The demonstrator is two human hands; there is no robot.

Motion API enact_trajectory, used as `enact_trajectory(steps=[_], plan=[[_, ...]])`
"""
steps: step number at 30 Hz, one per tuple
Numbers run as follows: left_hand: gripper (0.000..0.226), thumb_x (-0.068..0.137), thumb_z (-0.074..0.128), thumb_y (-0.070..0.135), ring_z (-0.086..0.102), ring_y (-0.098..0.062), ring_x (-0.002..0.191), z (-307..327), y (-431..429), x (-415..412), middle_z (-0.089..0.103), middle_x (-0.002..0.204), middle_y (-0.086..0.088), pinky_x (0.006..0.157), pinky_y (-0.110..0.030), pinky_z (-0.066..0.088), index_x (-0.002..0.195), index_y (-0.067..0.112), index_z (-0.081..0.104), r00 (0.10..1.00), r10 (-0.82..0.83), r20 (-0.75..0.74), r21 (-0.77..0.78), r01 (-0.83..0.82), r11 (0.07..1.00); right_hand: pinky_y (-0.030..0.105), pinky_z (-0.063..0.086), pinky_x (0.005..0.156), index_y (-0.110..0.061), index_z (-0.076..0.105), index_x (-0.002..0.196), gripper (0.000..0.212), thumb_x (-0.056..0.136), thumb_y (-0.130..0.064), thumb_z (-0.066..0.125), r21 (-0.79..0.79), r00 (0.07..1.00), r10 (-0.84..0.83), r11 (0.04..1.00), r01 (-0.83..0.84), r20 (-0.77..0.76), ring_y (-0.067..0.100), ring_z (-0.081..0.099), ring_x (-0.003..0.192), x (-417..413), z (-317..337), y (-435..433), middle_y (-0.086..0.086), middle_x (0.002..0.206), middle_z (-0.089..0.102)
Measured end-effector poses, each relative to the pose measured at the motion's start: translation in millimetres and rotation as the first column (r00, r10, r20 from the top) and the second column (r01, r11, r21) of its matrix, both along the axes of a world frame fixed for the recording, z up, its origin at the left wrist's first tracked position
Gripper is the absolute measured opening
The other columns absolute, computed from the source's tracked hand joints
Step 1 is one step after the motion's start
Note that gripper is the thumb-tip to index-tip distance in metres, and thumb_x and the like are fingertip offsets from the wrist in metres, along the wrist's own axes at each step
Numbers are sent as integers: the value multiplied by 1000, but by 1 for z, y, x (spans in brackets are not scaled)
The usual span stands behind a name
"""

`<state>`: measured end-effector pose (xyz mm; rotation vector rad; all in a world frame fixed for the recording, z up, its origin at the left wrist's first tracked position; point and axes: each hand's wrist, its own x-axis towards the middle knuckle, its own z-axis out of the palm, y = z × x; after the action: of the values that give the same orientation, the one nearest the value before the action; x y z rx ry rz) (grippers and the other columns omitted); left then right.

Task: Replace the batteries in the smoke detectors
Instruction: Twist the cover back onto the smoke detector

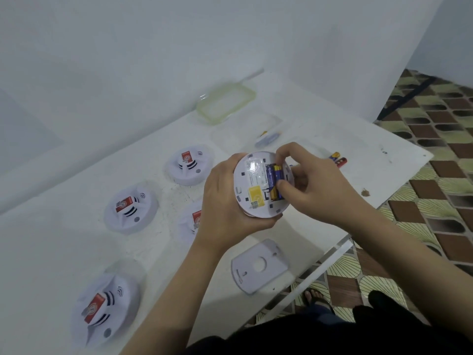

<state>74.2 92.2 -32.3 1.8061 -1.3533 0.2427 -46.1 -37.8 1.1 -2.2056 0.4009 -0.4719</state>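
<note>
While aloft, detector (252, 180) between both hands (225, 201) (314, 190)

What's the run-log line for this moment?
left hand: holds smoke detector, back side up | right hand: pinches battery in its compartment | table: cover plate, loose batteries | inserting or removing: cannot tell

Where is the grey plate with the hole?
Head view, lower middle: flat grey plastic plate lies on the white table's near edge, below the held round white detector.

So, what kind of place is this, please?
Probably a room in a home: a white table against a plain white wall, a patterned tile floor, and a sandalled foot beside it.
</note>
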Motion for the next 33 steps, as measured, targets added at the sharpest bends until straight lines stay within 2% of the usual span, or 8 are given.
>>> enact_trajectory(steps=[4, 8, 10, 12, 15, 20, 26, 33], plan=[[79, 60, 79, 50, 45, 5, 103, 0, -15, -8, 49, 113, 14, 92, -15, 38, 126, 23, 45, 997, 47, -64, 3, -47, 999, 48, 52, 51, -36, 40, 93, 24, 81, -20, 54, 35, 999, 48, 998, -48, 0, 29, 63, 60, 1, -1, -19, 8, 66, 66], [84, 56, 83, 48, 58, -16, 109, 2, -29, -13, 59, 118, 2, 91, -40, 49, 126, 15, 48, 971, 104, -217, 3, -106, 994, 43, 52, 53, -36, 44, 104, 28, 87, -15, 55, 16, 995, 69, 997, -70, 72, 21, 64, 60, 0, -1, -35, 2, 75, 70], [88, 56, 84, 48, 59, -24, 110, 4, -38, -13, 60, 120, -5, 90, -45, 50, 127, 8, 50, 961, 139, -240, 2, -142, 990, 35, 54, 55, -30, 49, 115, 32, 90, -13, 57, 6, 988, 65, 998, -66, 139, 16, 66, 63, -1, -4, -42, -7, 82, 70], [93, 55, 85, 48, 59, -28, 111, 4, -47, -12, 60, 121, -10, 91, -47, 49, 128, 2, 51, 954, 156, -257, 1, -161, 987, 20, 52, 55, -23, 55, 123, 34, 90, -11, 58, -8, 974, 47, 999, -46, 221, 6, 66, 66, -2, -8, -48, -19, 89, 66], [95, 52, 89, 41, 59, -29, 111, 2, -58, -15, 60, 121, -10, 91, -48, 48, 129, 1, 50, 947, 194, -258, 13, -197, 980, 6, 41, 52, -17, 59, 117, 29, 89, -11, 59, -25, 956, 21, 1000, -14, 291, -2, 62, 61, -3, -12, -56, -22, 85, 63], [98, 49, 88, 43, 59, -31, 112, -3, -72, -19, 61, 121, -9, 88, -52, 50, 130, 5, 50, 914, 193, -356, 7, -204, 979, 15, 49, 48, -27, 55, 113, 26, 89, -18, 58, -7, 968, 35, 999, -34, 249, 5, 68, 62, -5, -11, -74, -7, 80, 72], [98, 47, 83, 54, 60, -25, 109, -3, -83, -30, 60, 119, -4, 88, -50, 50, 128, 8, 51, 908, 253, -334, 3, -268, 964, 36, 55, 57, -33, 50, 108, 31, 87, -12, 60, 26, 988, 88, 995, -92, 124, 19, 69, 67, -1, -8, -90, 0, 83, 72], [94, 50, 88, 44, 60, -28, 110, -7, -91, -26, 62, 119, -6, 88, -50, 50, 128, 8, 52, 892, 268, -363, 12, -283, 959, 38, 52, 54, -38, 45, 104, 35, 88, -10, 59, 45, 980, 159, 985, -165, 123, 22, 66, 61, 3, -5, -101, 4, 79, 72]])
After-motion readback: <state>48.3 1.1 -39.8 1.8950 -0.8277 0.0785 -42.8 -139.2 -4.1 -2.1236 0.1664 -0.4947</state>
